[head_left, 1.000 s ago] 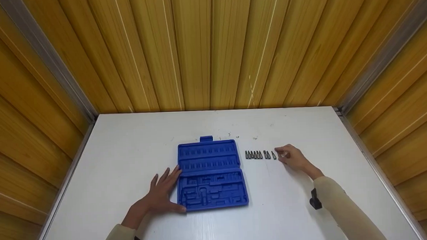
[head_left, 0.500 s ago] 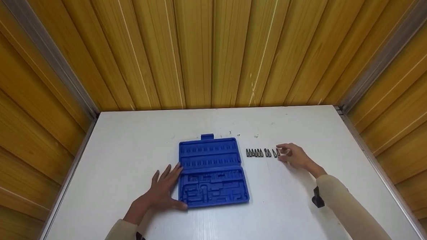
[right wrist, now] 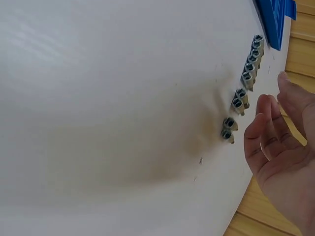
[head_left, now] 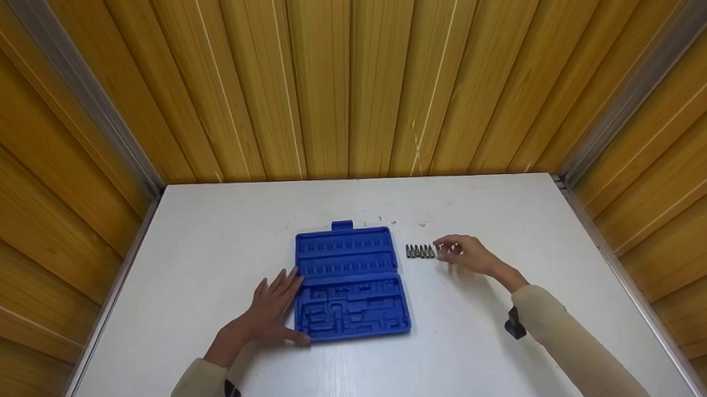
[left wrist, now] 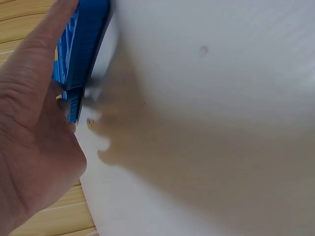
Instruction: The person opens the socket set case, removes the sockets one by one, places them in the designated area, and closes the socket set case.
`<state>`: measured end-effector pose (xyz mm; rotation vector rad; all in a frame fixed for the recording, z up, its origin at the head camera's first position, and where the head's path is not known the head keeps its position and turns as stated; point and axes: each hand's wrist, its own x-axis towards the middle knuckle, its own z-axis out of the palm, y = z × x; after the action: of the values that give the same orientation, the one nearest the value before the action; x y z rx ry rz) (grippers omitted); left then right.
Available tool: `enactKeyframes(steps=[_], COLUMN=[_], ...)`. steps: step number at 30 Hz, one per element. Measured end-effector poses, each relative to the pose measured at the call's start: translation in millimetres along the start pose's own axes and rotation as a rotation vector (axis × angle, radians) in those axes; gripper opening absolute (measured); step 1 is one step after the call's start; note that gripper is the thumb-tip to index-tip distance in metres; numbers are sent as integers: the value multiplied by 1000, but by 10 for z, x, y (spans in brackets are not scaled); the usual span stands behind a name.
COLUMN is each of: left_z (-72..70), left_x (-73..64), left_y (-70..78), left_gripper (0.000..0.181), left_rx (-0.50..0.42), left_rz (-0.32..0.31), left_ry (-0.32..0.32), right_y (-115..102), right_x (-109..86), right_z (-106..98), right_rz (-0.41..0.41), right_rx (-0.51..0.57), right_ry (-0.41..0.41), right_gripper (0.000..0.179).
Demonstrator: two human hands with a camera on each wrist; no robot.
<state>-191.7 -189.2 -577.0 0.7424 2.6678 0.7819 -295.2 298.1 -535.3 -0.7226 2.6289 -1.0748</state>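
A blue plastic tool case (head_left: 352, 309) lies unfolded on the white table, its moulded slots facing up. My left hand (head_left: 269, 312) rests along its left side, fingers spread and thumb at the near left corner; the left wrist view shows the palm beside the case edge (left wrist: 83, 44). Right of the case is a row of small metal socket bits (head_left: 419, 251) with hollow ends and tapered tips. My right hand (head_left: 466, 253) hovers at the row's right part, thumb and fingers apart, holding nothing. In the right wrist view, two pairs of socket bits (right wrist: 229, 129) sit apart from the longer group.
The white table (head_left: 361, 377) carries small dark specks behind the case. Yellow wood-patterned panels (head_left: 348, 79) enclose it at the back and sides, with metal posts (head_left: 86, 97) at the corners. The case's latch (head_left: 342, 225) points toward the back.
My right hand has let go of the rightmost socket bit, leaving it beside another, and has moved left over the row. The left hand stays at the case.
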Motion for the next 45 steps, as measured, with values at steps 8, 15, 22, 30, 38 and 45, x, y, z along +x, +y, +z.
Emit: enactKeyframes(steps=[8, 15, 22, 30, 38, 45], left_z=[-54, -174, -220, -185, -99, -195], left_x=[44, 195, 403, 621, 768, 827], left_y=[2, -49, -138, -170, -93, 8], left_gripper=[128, 91, 55, 36, 55, 71], left_rx=[-26, -302, -468, -425, -418, -401], left_rz=[16, -50, -133, -251, -302, -341], left_ry=[17, 135, 392, 564, 466, 511], right_y=[-187, -309, -402, -469, -475, -615], right_x=[172, 291, 447, 611, 703, 734], right_z=[201, 381, 565, 652, 710, 752], right_rz=[-56, -5, 20, 57, 120, 115], right_rx=[100, 239, 293, 302, 252, 207], right_ry=[-57, -91, -83, -44, 24, 162], right_gripper=[42, 54, 58, 58, 54, 67])
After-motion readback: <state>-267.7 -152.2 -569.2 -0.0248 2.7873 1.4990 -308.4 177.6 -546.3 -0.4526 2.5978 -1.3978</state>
